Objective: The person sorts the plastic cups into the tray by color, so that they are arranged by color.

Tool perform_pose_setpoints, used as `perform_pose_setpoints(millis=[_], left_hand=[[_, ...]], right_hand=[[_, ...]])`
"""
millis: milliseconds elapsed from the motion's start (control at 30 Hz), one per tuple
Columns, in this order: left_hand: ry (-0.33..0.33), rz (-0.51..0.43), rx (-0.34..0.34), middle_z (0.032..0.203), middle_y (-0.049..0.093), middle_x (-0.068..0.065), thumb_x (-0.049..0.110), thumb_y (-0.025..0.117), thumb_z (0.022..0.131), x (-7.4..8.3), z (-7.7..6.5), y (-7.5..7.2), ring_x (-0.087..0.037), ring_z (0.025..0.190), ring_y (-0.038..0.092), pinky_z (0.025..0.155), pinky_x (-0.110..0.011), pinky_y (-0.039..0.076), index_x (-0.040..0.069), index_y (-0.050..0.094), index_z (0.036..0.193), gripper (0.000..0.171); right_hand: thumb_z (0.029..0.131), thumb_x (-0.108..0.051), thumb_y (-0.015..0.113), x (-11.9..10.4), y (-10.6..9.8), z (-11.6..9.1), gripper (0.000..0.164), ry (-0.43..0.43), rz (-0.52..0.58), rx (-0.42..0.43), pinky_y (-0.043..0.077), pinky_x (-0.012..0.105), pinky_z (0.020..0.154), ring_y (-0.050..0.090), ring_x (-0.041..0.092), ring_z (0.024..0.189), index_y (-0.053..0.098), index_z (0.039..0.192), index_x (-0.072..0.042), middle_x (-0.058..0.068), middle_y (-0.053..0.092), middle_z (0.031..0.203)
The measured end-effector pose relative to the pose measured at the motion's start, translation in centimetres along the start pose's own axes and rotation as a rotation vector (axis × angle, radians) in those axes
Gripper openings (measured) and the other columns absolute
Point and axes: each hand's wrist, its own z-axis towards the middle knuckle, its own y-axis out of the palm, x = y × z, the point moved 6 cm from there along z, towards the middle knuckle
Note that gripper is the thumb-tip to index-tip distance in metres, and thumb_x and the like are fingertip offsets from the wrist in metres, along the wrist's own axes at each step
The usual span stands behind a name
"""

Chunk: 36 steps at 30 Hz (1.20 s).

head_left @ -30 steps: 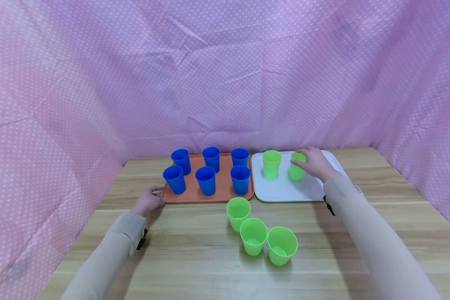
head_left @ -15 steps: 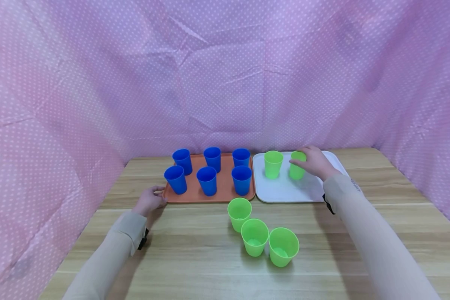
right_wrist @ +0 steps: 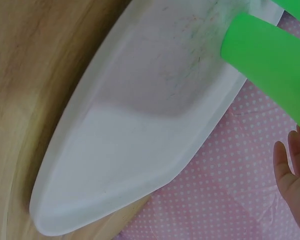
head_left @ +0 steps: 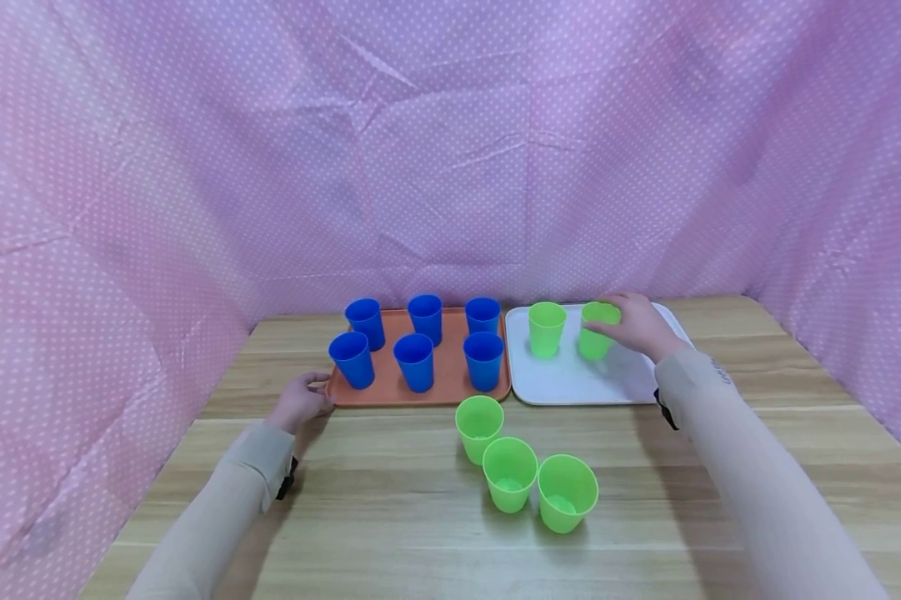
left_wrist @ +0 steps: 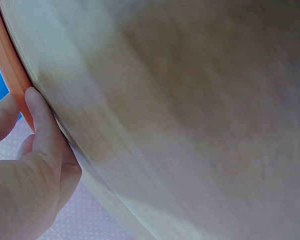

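Note:
In the head view my left hand (head_left: 300, 402) is at the left front corner of an orange tray (head_left: 378, 397). The left wrist view has its thumb and forefinger pinching the tray's rim (left_wrist: 9, 65). Several blue cups (head_left: 414, 364) stand upright on that tray. My right hand (head_left: 640, 327) is over the white tray (head_left: 563, 390), beside the right one of two upright green cups (head_left: 594, 345). In the right wrist view its fingers (right_wrist: 280, 156) are spread and loose near that cup's rim. The other green cup (head_left: 546, 331) stands left of it.
Three more green cups, the nearest-left one (head_left: 478, 427), a middle one (head_left: 509, 475) and a right one (head_left: 567, 493), stand close together on the wooden table (head_left: 390, 517) before the trays. A pink dotted cloth (head_left: 450, 167) hangs behind and at both sides.
My right hand has loosened from the right green cup and shifted slightly to the right, leaving the cup standing on the white tray. The left hand stays at the orange tray's corner.

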Motion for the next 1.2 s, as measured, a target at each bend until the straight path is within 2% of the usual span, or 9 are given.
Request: perform_pose_setpoints(millis=[200, 367, 567, 733, 967, 1200], left_hand=[[0.006, -0.005, -0.001, 0.122, 0.051, -0.029, -0.010, 0.051, 0.085, -0.2, 0.3, -0.1, -0.026, 0.098, 0.056, 0.074, -0.026, 0.051, -0.009, 0.037, 0.138, 0.055], [0.022, 0.022, 0.014, 0.123, 0.053, -0.030, -0.008, 0.053, 0.085, -0.3, 0.5, -0.1, -0.030, 0.103, 0.056, 0.078, -0.028, 0.050, -0.009, 0.039, 0.137, 0.054], [0.008, 0.023, 0.010, 0.126, 0.051, -0.030, -0.008, 0.051, 0.084, -0.5, 0.5, 0.0, -0.032, 0.108, 0.054, 0.077, -0.027, 0.049, -0.009, 0.038, 0.137, 0.055], [0.021, 0.028, 0.016, 0.123, 0.053, -0.029, -0.008, 0.052, 0.084, -0.4, 0.4, 0.0, -0.029, 0.104, 0.055, 0.077, -0.027, 0.049, -0.010, 0.039, 0.137, 0.054], [0.014, 0.017, 0.005, 0.123, 0.051, -0.029, -0.008, 0.052, 0.085, -0.3, 0.2, -0.1, -0.029, 0.102, 0.055, 0.076, -0.027, 0.051, -0.009, 0.038, 0.137, 0.055], [0.025, 0.030, 0.008, 0.125, 0.050, -0.031, -0.006, 0.054, 0.085, -0.4, 0.3, -0.1, -0.033, 0.107, 0.054, 0.082, -0.033, 0.052, -0.009, 0.038, 0.137, 0.054]], right_hand=[[0.087, -0.036, 0.066, -0.3, -0.5, -0.5, 0.062, -0.015, 0.005, 0.007, 0.028, 0.059, 0.106, 0.037, 0.047, 0.126, 0.051, 0.131, 0.005, 0.030, 0.047, 0.133], [0.087, -0.031, 0.067, -0.8, -0.7, -1.0, 0.058, -0.047, 0.013, 0.032, 0.029, 0.059, 0.105, 0.038, 0.047, 0.125, 0.052, 0.129, 0.005, 0.031, 0.045, 0.133], [0.086, -0.026, 0.069, -1.3, -0.8, -1.8, 0.053, -0.109, 0.018, 0.084, 0.033, 0.057, 0.103, 0.044, 0.045, 0.120, 0.055, 0.125, 0.008, 0.029, 0.050, 0.127], [0.086, -0.023, 0.069, -1.6, -0.8, -2.6, 0.049, -0.149, 0.046, 0.127, 0.034, 0.056, 0.101, 0.046, 0.044, 0.117, 0.056, 0.122, 0.008, 0.028, 0.053, 0.123], [0.085, -0.022, 0.070, -2.1, -0.3, -4.2, 0.047, -0.171, 0.047, 0.118, 0.034, 0.056, 0.101, 0.045, 0.044, 0.119, 0.057, 0.121, 0.007, 0.029, 0.053, 0.124], [0.082, -0.016, 0.073, -3.3, -0.3, -5.2, 0.044, -0.241, 0.052, 0.146, 0.036, 0.055, 0.099, 0.049, 0.043, 0.114, 0.060, 0.116, 0.008, 0.027, 0.058, 0.117]])
